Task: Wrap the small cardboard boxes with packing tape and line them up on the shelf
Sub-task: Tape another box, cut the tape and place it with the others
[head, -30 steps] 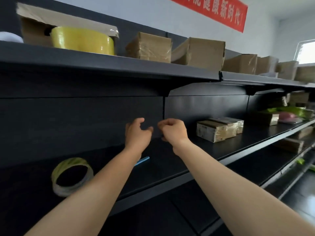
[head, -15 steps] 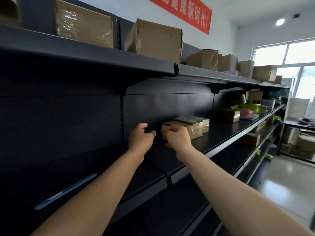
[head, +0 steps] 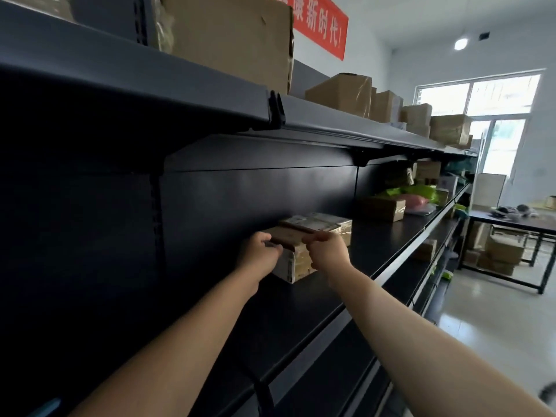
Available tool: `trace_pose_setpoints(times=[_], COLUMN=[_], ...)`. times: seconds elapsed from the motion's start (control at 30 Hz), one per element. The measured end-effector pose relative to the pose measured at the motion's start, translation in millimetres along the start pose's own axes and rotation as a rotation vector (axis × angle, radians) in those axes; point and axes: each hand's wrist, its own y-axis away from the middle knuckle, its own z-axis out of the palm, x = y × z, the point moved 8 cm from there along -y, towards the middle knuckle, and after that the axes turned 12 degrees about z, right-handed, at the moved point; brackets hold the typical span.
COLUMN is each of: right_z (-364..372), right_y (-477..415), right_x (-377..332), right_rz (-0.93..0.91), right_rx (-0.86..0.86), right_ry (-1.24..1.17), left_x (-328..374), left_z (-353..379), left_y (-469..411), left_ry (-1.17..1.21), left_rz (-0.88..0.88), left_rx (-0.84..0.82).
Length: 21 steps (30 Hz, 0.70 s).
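Dark shelf [head: 355, 284], taped boxes beyond the grip.
Left hand [head: 260, 254] and right hand [head: 326, 251] clamped on nearest small box [head: 296, 266], apparently squaring it into line.

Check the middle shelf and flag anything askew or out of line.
The near box under both hands sits angled, one corner toward the shelf edge, not squared with the box behind. A lone box stands apart farther along. No damage or spills visible.
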Motion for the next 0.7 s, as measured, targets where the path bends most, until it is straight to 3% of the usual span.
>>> trace_pose_setpoints(times=[0.7], right_z=[12.7], right_y=[-71.0], right_x=[22.4], right_rz=[-0.135], right_rx=[-0.123], right_ry=[0.219], left_x=[-63.5], left_z=[25.2], left_y=[-75.3], left_ry=[-0.078], left_rz=[-0.173], left_rx=[0.086])
